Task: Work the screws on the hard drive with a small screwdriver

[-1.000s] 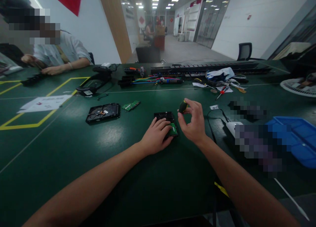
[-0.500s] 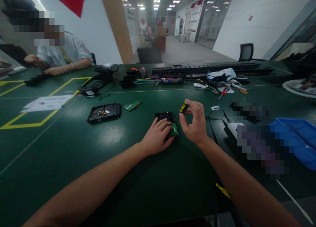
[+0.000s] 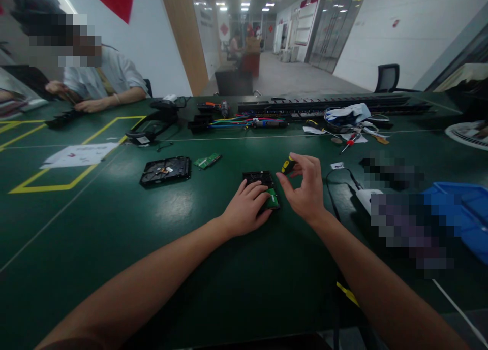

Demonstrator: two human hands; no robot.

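Note:
My left hand lies flat with its fingers stretched over a black hard drive on the green table. A green circuit board shows at the drive's near right part, beside my fingertips; the rest is hidden under the hand. My right hand is raised just right of the drive, its fingers closed on a short black and yellow screwdriver. Its handle tilts, and I cannot make out its shaft. The right thumb tip sits a little below the handle.
A second hard drive and a loose green board lie to the left. Cables, a power drill and a red screwdriver lie farther back. A blue tray is at right. A co-worker sits far left.
The view has shifted slightly, so everything appears a little to the right. My left hand stays on the hard drive; my right thumb has moved slightly away from the screwdriver handle.

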